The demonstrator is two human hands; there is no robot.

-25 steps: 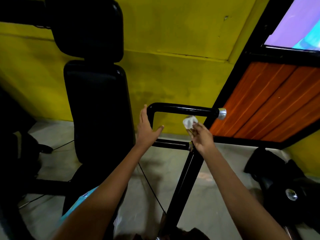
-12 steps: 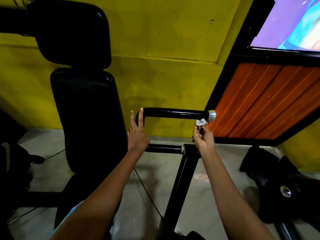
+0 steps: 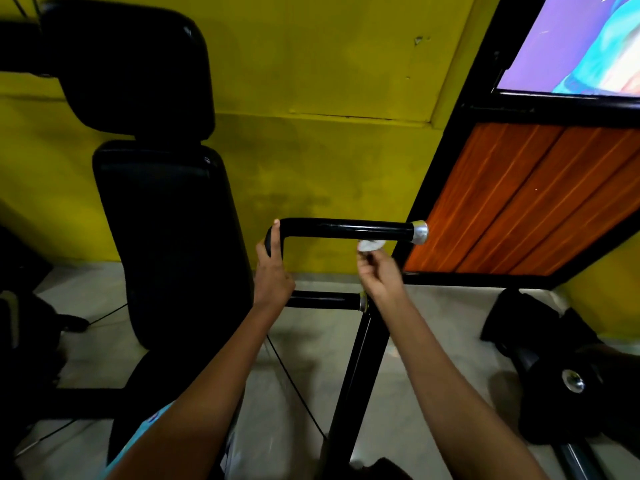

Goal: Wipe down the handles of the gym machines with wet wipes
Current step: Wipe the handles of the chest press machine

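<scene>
A black machine handle (image 3: 346, 229) runs level across the middle, bent down at its left end and capped in silver (image 3: 419, 232) on the right. My left hand (image 3: 272, 275) reaches up with straight fingers lying against the bend. My right hand (image 3: 379, 273) pinches a small crumpled white wet wipe (image 3: 370, 245) just under the handle's right part. A lower black bar (image 3: 322, 301) joins an upright black post (image 3: 356, 382) between my forearms.
A tall black padded seat back (image 3: 166, 237) with a headrest (image 3: 128, 67) stands left. A yellow wall is behind; an orange slatted panel (image 3: 519, 202) in a black frame is right. Black weights (image 3: 568, 386) lie on the floor, lower right.
My right hand with the wipe slid right along the handle toward the silver cap, then back left under it. My left hand moved up to the bend of the handle.
</scene>
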